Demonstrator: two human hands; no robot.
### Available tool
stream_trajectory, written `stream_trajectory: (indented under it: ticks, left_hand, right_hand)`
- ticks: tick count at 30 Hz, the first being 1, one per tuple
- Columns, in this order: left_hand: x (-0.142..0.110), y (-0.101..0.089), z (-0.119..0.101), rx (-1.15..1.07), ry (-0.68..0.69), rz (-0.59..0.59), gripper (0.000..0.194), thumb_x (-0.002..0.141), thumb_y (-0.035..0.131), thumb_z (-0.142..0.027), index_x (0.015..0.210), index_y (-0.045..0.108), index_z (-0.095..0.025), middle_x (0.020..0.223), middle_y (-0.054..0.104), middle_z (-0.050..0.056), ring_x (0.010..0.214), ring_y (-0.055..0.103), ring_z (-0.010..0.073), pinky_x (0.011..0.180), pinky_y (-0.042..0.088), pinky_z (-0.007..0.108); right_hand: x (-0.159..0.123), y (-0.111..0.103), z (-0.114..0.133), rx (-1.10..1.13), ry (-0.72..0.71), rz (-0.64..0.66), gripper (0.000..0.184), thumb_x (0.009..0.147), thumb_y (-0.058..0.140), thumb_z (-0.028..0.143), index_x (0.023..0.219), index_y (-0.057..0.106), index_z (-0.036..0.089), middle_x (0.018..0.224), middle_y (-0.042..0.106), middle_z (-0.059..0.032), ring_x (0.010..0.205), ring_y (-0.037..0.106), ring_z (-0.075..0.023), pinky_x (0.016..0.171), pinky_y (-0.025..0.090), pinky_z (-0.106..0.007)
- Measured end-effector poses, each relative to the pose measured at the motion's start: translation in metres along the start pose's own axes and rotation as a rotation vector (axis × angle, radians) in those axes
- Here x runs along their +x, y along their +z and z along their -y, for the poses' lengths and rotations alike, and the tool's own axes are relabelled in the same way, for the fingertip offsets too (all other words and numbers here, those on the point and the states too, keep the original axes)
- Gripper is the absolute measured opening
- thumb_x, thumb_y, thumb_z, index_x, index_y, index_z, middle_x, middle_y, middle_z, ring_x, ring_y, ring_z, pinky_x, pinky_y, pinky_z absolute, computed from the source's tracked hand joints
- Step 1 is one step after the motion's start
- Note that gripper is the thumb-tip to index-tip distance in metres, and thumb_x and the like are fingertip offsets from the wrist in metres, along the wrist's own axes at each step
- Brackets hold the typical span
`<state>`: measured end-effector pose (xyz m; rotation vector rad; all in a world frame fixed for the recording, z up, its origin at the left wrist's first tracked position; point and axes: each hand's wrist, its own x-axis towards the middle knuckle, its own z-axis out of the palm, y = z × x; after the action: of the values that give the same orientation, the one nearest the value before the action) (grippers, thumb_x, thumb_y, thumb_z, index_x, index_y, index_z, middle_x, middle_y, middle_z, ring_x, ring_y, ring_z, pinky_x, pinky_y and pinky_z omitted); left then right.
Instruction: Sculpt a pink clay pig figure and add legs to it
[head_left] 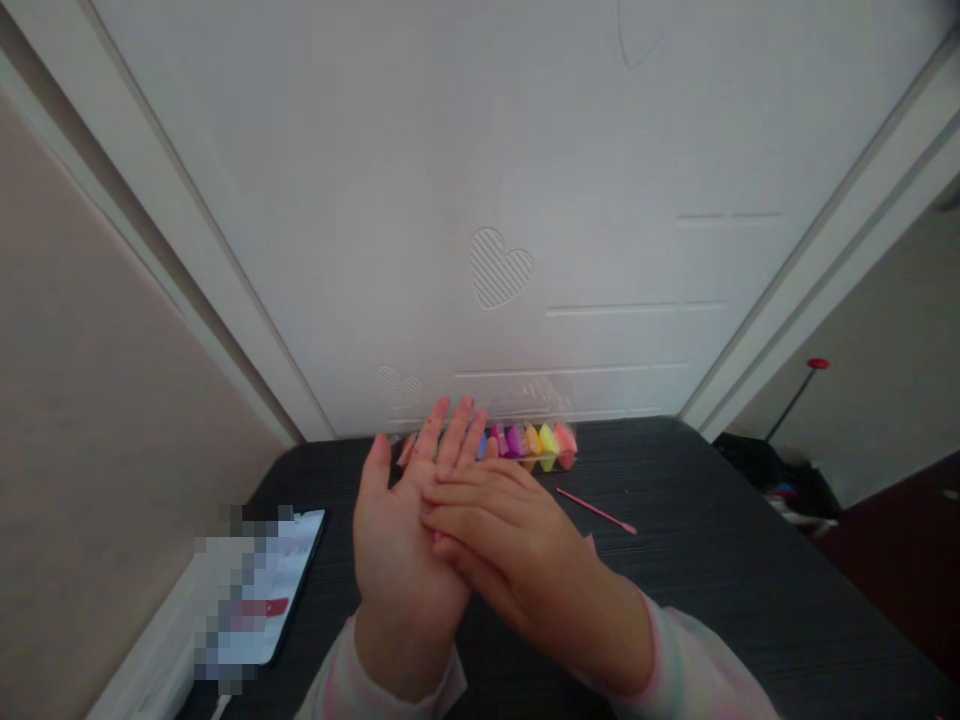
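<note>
Hands together: left hand palm up, fingers spread; right hand laid flat across, pink lump sandwiched between palms. Dark wood-grain counter below. Phone by left wrist. Clay packs behind fingers, pink modelling tool just nearer. Lump mostly hidden; probably clay: light, soft, dents easily. Pinch sides gently, fingertips only.

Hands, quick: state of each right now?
Left hand: open, palm up, fingers extended.
Right hand: open, laid flat across the left palm, pink bit showing at its edge.
</note>
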<state>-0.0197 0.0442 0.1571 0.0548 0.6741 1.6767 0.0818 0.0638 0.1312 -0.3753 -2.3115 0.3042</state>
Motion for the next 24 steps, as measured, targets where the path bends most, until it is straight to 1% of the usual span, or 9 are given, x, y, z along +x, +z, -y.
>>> stream_trajectory:
  ticks: [3, 4, 6, 9, 13, 16, 20, 22, 24]
  left_hand:
    - [0.001, -0.004, -0.009, -0.046, 0.037, 0.101, 0.052, 0.086, 0.017, -0.047, 0.119, 0.048, -0.022, 0.116, 0.058, 0.005, 0.112, 0.051, 0.0157, 0.102, 0.032, 0.036]
    - [0.0, -0.005, -0.011, -0.056, 0.05, 0.115, 0.052, 0.086, 0.016, -0.047, 0.119, 0.048, -0.022, 0.116, 0.059, 0.005, 0.112, 0.051, 0.0152, 0.101, 0.033, 0.035]
    - [-0.001, -0.006, -0.014, -0.059, 0.066, 0.099, 0.052, 0.086, 0.016, -0.047, 0.118, 0.049, -0.022, 0.115, 0.059, 0.004, 0.111, 0.052, 0.0144, 0.1, 0.034, 0.033]
    - [-0.002, -0.005, -0.015, -0.047, 0.068, 0.06, 0.051, 0.087, 0.016, -0.046, 0.117, 0.05, -0.021, 0.113, 0.06, 0.005, 0.109, 0.053, 0.0146, 0.097, 0.037, 0.032]
    - [0.001, -0.004, -0.018, -0.059, 0.073, 0.078, 0.051, 0.088, 0.018, -0.044, 0.115, 0.051, -0.017, 0.113, 0.06, 0.007, 0.108, 0.054, 0.016, 0.094, 0.04, 0.032]
    - [0.003, -0.006, -0.021, -0.062, 0.077, 0.07, 0.052, 0.088, 0.017, -0.045, 0.112, 0.053, -0.016, 0.112, 0.061, 0.007, 0.107, 0.055, 0.0159, 0.094, 0.04, 0.033]
    - [-0.001, -0.008, -0.023, -0.027, 0.016, 0.156, 0.05, 0.087, 0.021, -0.046, 0.114, 0.052, -0.019, 0.115, 0.06, 0.005, 0.107, 0.055, 0.0155, 0.092, 0.042, 0.031]
    - [-0.002, -0.008, -0.023, -0.008, -0.023, 0.192, 0.049, 0.087, 0.022, -0.046, 0.116, 0.051, -0.02, 0.118, 0.058, 0.005, 0.108, 0.055, 0.0152, 0.091, 0.043, 0.029]
    - [-0.002, -0.007, -0.022, 0.001, -0.013, 0.2, 0.049, 0.087, 0.022, -0.046, 0.118, 0.05, -0.02, 0.12, 0.057, 0.005, 0.109, 0.054, 0.0151, 0.091, 0.043, 0.03]
  right_hand:
    - [-0.001, 0.002, 0.0, -0.054, 0.036, 0.076, 0.031, 0.087, 0.044, 0.035, 0.111, 0.054, 0.018, 0.13, 0.049, -0.0041, 0.125, 0.034, -0.0169, 0.105, 0.025, -0.036]
    - [-0.002, 0.002, 0.0, -0.065, 0.038, 0.102, 0.036, 0.085, 0.045, 0.039, 0.114, 0.053, 0.019, 0.134, 0.044, -0.0039, 0.128, 0.029, -0.0185, 0.106, 0.022, -0.039]
    - [-0.004, 0.001, 0.002, -0.076, 0.024, 0.154, 0.044, 0.083, 0.046, 0.043, 0.12, 0.048, 0.02, 0.138, 0.039, -0.0042, 0.131, 0.023, -0.0201, 0.107, 0.019, -0.042]
    - [-0.004, -0.002, 0.006, -0.072, -0.014, 0.195, 0.051, 0.081, 0.048, 0.047, 0.125, 0.044, 0.02, 0.139, 0.037, -0.0061, 0.131, 0.023, -0.0213, 0.107, 0.018, -0.043]
    - [-0.003, -0.006, 0.009, -0.055, -0.034, 0.21, 0.045, 0.082, 0.045, 0.049, 0.122, 0.047, 0.028, 0.141, 0.033, -0.0046, 0.131, 0.024, -0.022, 0.106, 0.019, -0.045]
    - [-0.004, -0.004, 0.006, -0.059, -0.038, 0.225, 0.041, 0.082, 0.045, 0.048, 0.12, 0.048, 0.032, 0.142, 0.03, -0.0032, 0.131, 0.023, -0.0226, 0.105, 0.019, -0.046]
    - [-0.005, 0.003, 0.0, -0.144, 0.056, 0.166, 0.045, 0.08, 0.048, 0.047, 0.123, 0.046, 0.031, 0.14, 0.033, -0.0063, 0.131, 0.02, -0.0284, 0.103, 0.016, -0.055]
    - [-0.005, 0.003, -0.001, -0.177, 0.082, 0.164, 0.049, 0.08, 0.048, 0.049, 0.125, 0.043, 0.03, 0.142, 0.029, -0.0083, 0.132, 0.017, -0.0307, 0.101, 0.015, -0.058]
    - [-0.005, 0.001, 0.002, -0.17, 0.065, 0.189, 0.052, 0.078, 0.048, 0.053, 0.126, 0.042, 0.032, 0.144, 0.024, -0.0082, 0.132, 0.014, -0.0305, 0.102, 0.013, -0.058]
